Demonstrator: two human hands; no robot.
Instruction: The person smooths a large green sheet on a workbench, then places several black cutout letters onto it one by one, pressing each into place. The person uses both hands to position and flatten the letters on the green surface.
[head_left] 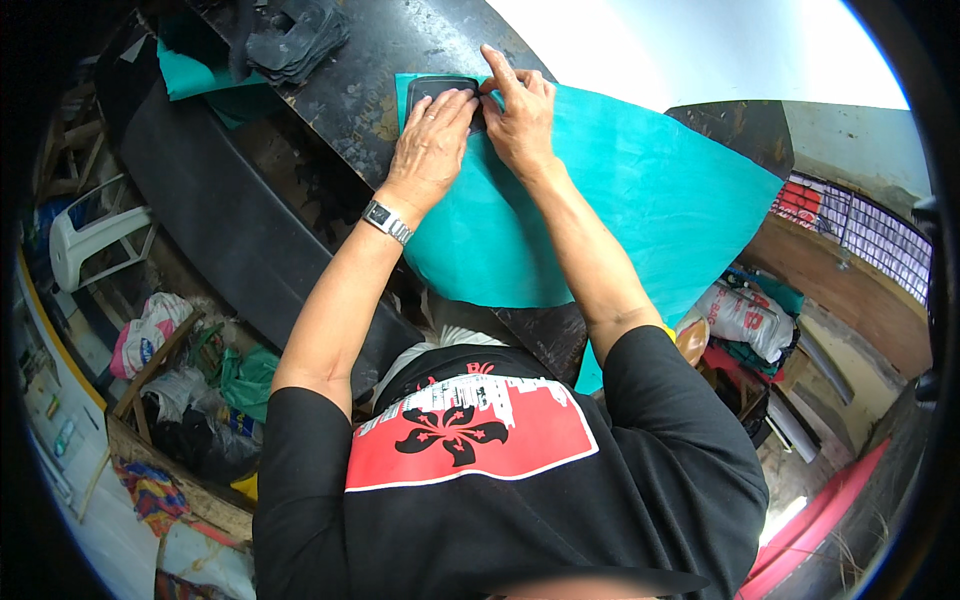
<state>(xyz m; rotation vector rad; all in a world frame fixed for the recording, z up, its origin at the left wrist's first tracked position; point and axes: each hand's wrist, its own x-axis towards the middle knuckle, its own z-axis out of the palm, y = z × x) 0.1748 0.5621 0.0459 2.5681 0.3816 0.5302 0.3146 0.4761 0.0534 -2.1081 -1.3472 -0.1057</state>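
Observation:
A large teal sheet (620,190), which looks like leather or vinyl, is spread over the dark worktable (365,75) and hangs over its near edge. On the sheet's far left corner lies a flat black piece (428,88) with rounded corners and a raised-looking rim. My left hand (432,145) rests flat across this piece, fingers stretched and pressing on it. At the piece's right edge is my right hand (522,118), its index finger pointing up and the other fingers curled in. Whatever those curled fingers grip is hidden.
A stack of dark cut pieces (300,40) sits at the table's far left, near another teal scrap (190,75). Left of me runs a long black padded bench (215,200). Beyond it are a white plastic chair (80,240) and bags. More bags (745,320) lie at right.

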